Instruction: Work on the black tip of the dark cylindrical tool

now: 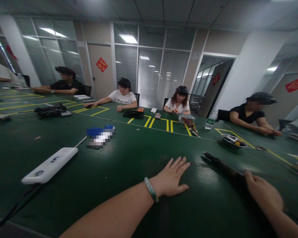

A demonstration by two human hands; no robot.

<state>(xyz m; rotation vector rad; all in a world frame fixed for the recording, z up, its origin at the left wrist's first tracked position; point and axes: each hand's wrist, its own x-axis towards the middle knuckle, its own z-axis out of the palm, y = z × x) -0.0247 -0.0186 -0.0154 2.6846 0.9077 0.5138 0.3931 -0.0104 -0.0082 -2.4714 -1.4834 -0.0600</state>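
My left hand [175,177], with a green-and-white bangle [151,189] at the wrist, lies flat on the green table, fingers spread and holding nothing. To its right, my right hand [264,191] is closed around a long, dark object [228,170] that looks like a folded umbrella. Its narrow black end points away from me and to the left, near the tabletop. The object's lower part is dark and blurred, and the fingers under it are mostly hidden. A gap of bare table separates my left hand from the object.
A white power bank-like box [51,165] with cables lies at left, beside a blurred phone-like item [100,137]. A metal bowl [234,141], a water bottle [211,119] and a grey box with coloured wires [186,117] stand farther off. Several people sit across the table.
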